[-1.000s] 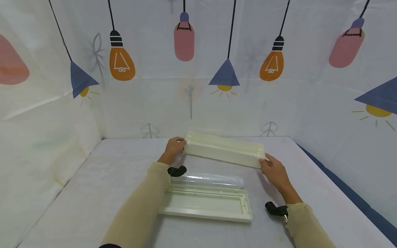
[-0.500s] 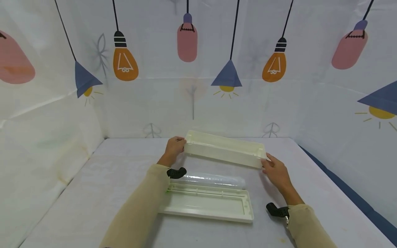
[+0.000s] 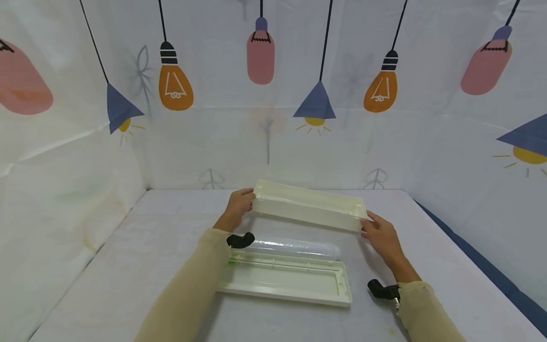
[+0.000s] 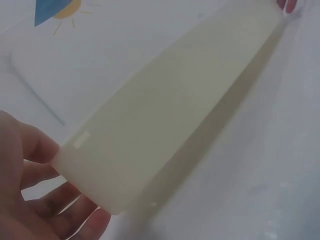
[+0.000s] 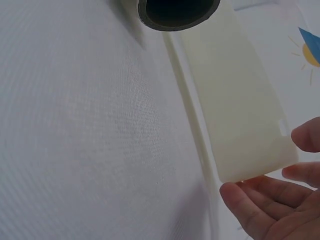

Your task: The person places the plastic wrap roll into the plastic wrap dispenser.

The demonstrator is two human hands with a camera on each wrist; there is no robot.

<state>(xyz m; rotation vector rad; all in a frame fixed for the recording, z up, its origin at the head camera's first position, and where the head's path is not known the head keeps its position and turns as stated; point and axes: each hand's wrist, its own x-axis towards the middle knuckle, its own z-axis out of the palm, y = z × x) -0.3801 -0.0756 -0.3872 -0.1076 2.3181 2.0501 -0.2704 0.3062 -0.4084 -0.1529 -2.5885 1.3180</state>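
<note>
A long, cream plastic box (image 3: 307, 213) stands tilted toward its open top near the back of the table, its right end closer to me. My left hand (image 3: 240, 204) grips its left end, the fingertips at the short edge in the left wrist view. At the opposite end, my right hand (image 3: 382, 239) holds the corner between thumb and fingers. In front lies a roll of clear plastic film (image 3: 295, 247), partly behind the left wrist. Nearest me is a shallow cream tray-like piece (image 3: 284, 280) with a raised rim, its left end hidden by the left sleeve.
A white cloth covers the table (image 3: 141, 251). White sheets printed with lamps (image 3: 316, 102) and bulbs form the back and side walls, and the box is close to the back one. A dark blue strip (image 3: 474, 251) runs along the right edge.
The head view has shifted slightly, so the scene sits a little further right. Both hands keep their hold on the box ends, with hardly any movement.
</note>
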